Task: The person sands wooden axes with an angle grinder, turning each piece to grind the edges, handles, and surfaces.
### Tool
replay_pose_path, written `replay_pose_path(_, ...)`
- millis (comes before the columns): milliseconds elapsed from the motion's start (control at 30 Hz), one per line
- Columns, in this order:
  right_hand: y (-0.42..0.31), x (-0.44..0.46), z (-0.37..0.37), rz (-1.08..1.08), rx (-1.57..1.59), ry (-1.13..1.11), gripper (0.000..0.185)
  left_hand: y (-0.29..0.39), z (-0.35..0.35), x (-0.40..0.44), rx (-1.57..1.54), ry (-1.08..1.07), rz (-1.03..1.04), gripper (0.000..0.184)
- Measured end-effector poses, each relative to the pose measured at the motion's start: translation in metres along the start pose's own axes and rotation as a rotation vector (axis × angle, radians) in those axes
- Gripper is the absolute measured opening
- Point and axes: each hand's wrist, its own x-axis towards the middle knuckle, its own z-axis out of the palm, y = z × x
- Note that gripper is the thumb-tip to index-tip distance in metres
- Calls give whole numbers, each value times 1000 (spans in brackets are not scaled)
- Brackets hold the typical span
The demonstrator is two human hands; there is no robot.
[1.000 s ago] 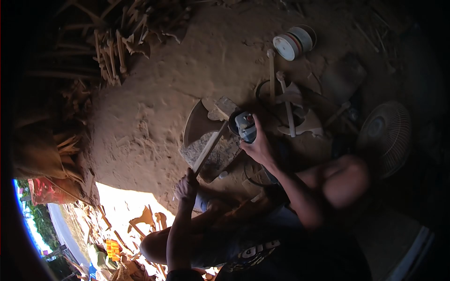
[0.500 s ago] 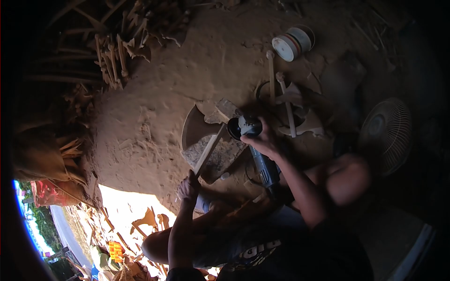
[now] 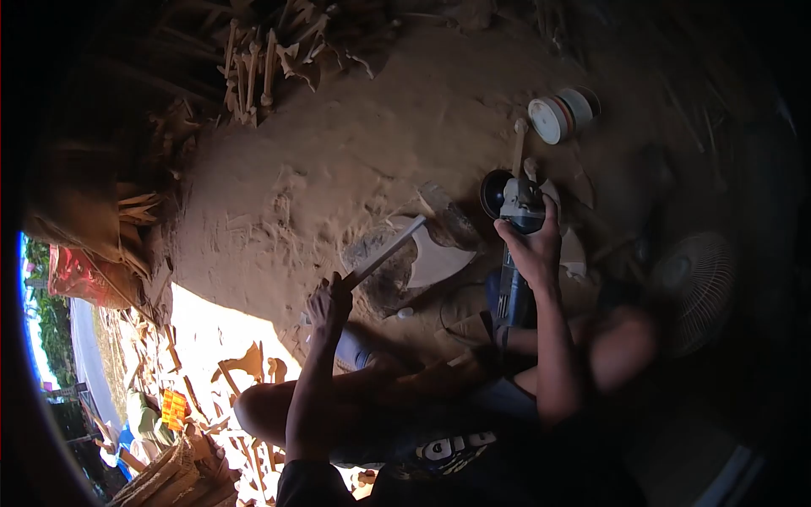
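My left hand (image 3: 329, 304) is closed round the lower end of a pale wooden axe-shaped piece (image 3: 387, 252). Its wide curved blade part (image 3: 441, 256) lies to the right, over a rough block (image 3: 376, 275). In my right hand (image 3: 536, 245) is a power grinder (image 3: 514, 287), gripped near its head, with a round dark guard at the top left. The grinder is apart from the wooden piece. Other wooden axe-shaped pieces (image 3: 573, 250) lie on the ground behind my right hand.
A white tub (image 3: 549, 121) lies on its side at the upper right. A round fan (image 3: 694, 283) stands at the right. Carved wooden pieces (image 3: 253, 72) are piled at the upper left, with more in sunlight at the lower left. My bent knees flank the block.
The wooden piece has been turned over, so its blade part now points right instead of left. My right hand has drawn the grinder away to the right. The whole view has shifted.
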Motion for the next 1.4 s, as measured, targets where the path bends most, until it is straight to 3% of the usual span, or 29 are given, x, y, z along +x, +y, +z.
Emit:
replay_pose_path(67, 6, 1, -6, -92, -29, 28, 89, 7, 10, -4, -88, -39, 44, 12)
replay_pose_path(167, -7, -11, -10, -110, -61, -16, 88, 8, 8, -5, -295, -333, 121, 11)
replay_pose_path(300, -3, -36, 7, -335, -296, -88, 90, 8, 33, -27, -200, -123, 399, 3)
replay_pose_path(367, 3, -55, 21, -169, -224, -278, 96, -3, 69, -32, -41, -47, 602, 10)
replay_pose_path(467, 29, -79, 47, -170, -44, -471, 96, -2, 81, -39, 441, 249, 789, 18)
replay_pose_path(567, 54, -91, 68, -267, -165, -516, 94, 5, 57, -40, 387, 60, 756, 8)
replay_pose_path(667, 57, -95, 75, -291, -323, -544, 90, 6, 72, -34, -144, -263, 324, 13)
replay_pose_path(767, 63, -96, 83, -302, -358, -575, 89, 19, 47, -26, -253, -467, 84, 24)
replay_pose_path(967, 49, -100, 81, -321, -461, -594, 96, 31, 4, -25, -312, -542, -14, 27)
replay_pose_path(1167, 39, -99, 81, -157, -511, -645, 95, 33, -1, -25, -349, -545, -121, 31)
replay_pose_path(1400, 58, -94, 86, -273, -510, -542, 92, 31, -3, -22, -331, -589, -100, 28)
